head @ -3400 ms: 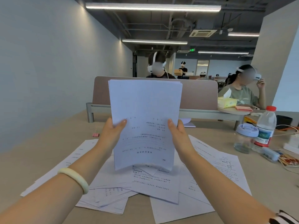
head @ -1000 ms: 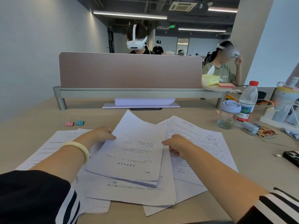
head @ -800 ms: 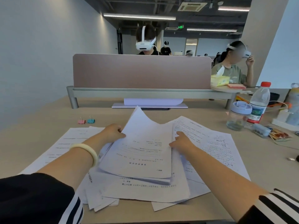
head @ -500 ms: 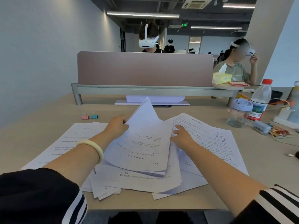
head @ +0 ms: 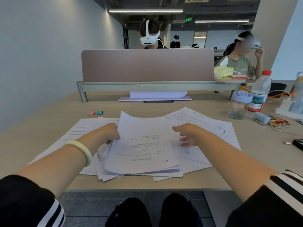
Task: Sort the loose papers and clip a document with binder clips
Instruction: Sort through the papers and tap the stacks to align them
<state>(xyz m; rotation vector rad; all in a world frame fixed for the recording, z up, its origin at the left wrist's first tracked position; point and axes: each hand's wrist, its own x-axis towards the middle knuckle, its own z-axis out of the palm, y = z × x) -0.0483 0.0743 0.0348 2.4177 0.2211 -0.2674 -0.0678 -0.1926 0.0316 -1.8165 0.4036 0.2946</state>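
A stack of printed pages (head: 141, 145) lies on top of loose sheets (head: 211, 128) spread over the beige table (head: 49, 115). My left hand (head: 109, 132) grips the stack's left edge, thumb on top. My right hand (head: 188, 134) hovers just right of the stack with its fingers spread and relaxed, holding nothing. A pink binder clip (head: 91, 113) and a blue binder clip (head: 99, 112) sit side by side on the table, beyond my left hand.
A brown divider panel (head: 147, 64) with a white stand below it closes off the far edge. At the right stand a lidded glass jar (head: 239, 104), a water bottle (head: 259, 92), a small case and cables. People with headsets sit beyond the divider.
The stack I held upright earlier now lies flat on the loose sheets. Within the last half second my right hand let go of its right edge and opened. My view tilted downward.
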